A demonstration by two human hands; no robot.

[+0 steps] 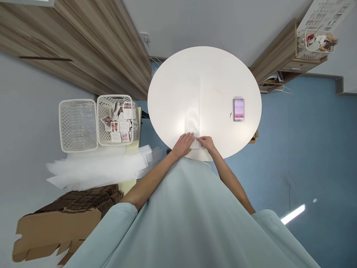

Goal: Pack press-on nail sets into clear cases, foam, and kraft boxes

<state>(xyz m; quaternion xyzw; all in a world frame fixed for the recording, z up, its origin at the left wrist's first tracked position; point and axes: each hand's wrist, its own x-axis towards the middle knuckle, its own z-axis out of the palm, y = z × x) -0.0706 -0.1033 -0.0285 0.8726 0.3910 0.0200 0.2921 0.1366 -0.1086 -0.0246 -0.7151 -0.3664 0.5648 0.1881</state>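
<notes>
A long, translucent white packing sheet (pixel 192 111) runs up the middle of the round white table (pixel 167 89), its far part hard to tell from the tabletop. At its near end, close to the table's front edge, lies a small flat rectangular layer (pixel 195 144); whether it is a fold or something wrapped I cannot tell. My left hand (pixel 184 143) rests flat over the left side of that end, fingers stretched out. Across from it, my right hand (pixel 205 142) is closed in a pinch at the sheet's right edge.
A phone (pixel 238 109) lies on the table's right side, a tiny dark item (pixel 230 115) beside it. To the left stand a basket of small packets (pixel 118 124), a basket of clear pieces (pixel 78 124), stacked white sheets (pixel 103 167) and folded cardboard boxes (pixel 61 227).
</notes>
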